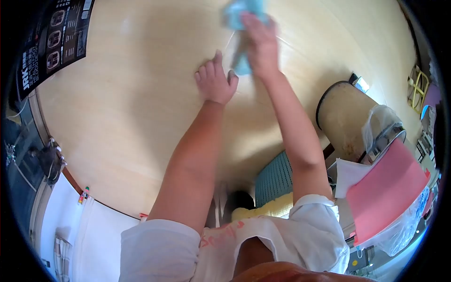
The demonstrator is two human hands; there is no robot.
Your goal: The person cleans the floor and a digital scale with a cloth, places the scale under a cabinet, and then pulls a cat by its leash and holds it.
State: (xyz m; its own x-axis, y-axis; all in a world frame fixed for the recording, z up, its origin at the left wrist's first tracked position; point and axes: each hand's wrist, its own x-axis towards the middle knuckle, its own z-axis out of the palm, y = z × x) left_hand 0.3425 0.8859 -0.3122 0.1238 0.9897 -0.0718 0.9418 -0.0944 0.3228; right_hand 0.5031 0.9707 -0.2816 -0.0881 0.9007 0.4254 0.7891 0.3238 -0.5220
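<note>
My right hand [263, 49] is closed on a light blue cloth [245, 14], pressed against a pale wood-toned surface [155, 94]. Both the hand and the cloth are smeared by motion. Another patch of the same blue [242, 65] shows beneath the right palm, partly hidden by it. My left hand [216, 80] lies on the surface just to the left, with thumb and index finger stretched out and the other fingers bent. Nothing shows in this left hand.
A black printed panel [56, 42] stands at the upper left. On the right are a tan rounded container [350, 115], a clear plastic bag [381, 123] and a pink sheet [387, 192]. A teal perforated seat [275, 176] and yellow fabric [268, 210] are near my body.
</note>
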